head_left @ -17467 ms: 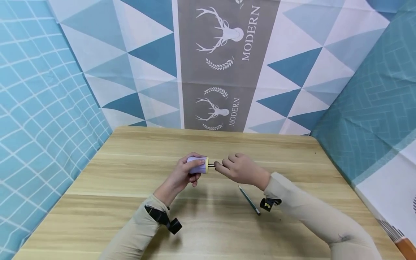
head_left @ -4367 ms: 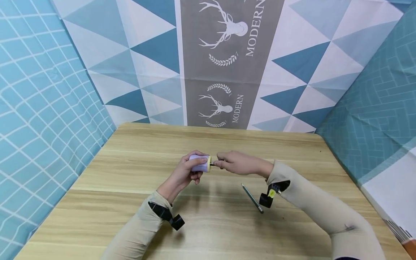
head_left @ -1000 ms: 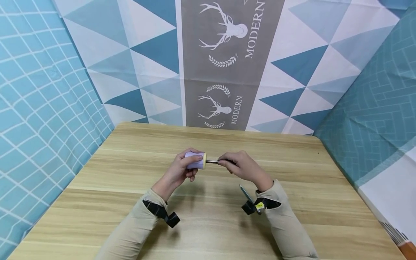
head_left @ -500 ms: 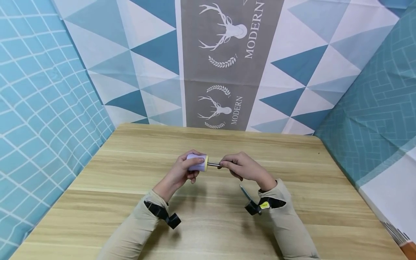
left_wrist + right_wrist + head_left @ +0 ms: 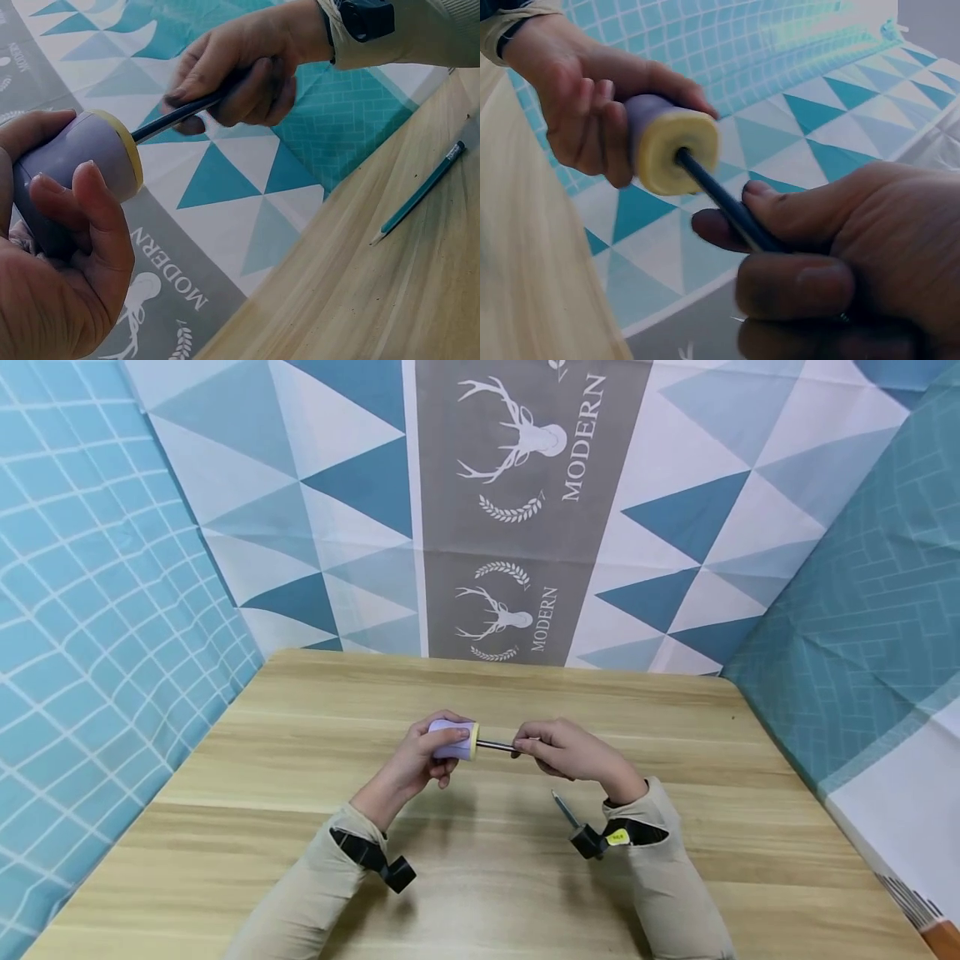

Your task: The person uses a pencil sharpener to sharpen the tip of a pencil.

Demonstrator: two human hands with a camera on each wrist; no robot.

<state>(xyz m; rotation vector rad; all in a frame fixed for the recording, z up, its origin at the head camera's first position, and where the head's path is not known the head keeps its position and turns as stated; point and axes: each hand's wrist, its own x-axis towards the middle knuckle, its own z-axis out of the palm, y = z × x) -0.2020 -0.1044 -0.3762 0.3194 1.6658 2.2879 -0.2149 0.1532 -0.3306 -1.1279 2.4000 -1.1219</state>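
My left hand (image 5: 408, 764) grips a lavender pencil sharpener (image 5: 459, 752), thumb along its side and fingers curled beneath. Its yellow end (image 5: 660, 166) faces right and has a round hole in the middle. A dark pencil (image 5: 495, 746) stands in that hole, its tip hidden inside. My right hand (image 5: 577, 753) pinches the pencil between thumb and forefinger, leaving a short bare length between hand and sharpener. The rest of the pencil runs back under the curled fingers, as the left wrist view shows. Both hands are held above the table.
A green pencil (image 5: 420, 191) lies on the wooden table (image 5: 262, 860), partly covered by the right wrist camera (image 5: 588, 841) in the head view. Patterned cloths (image 5: 352, 510) hang along the table's back and sides.
The right hand has shifted slightly right over the last second, and more of the pencil shows outside the sharpener than 4.4 s ago. The left hand keeps its grip, nearly in place.
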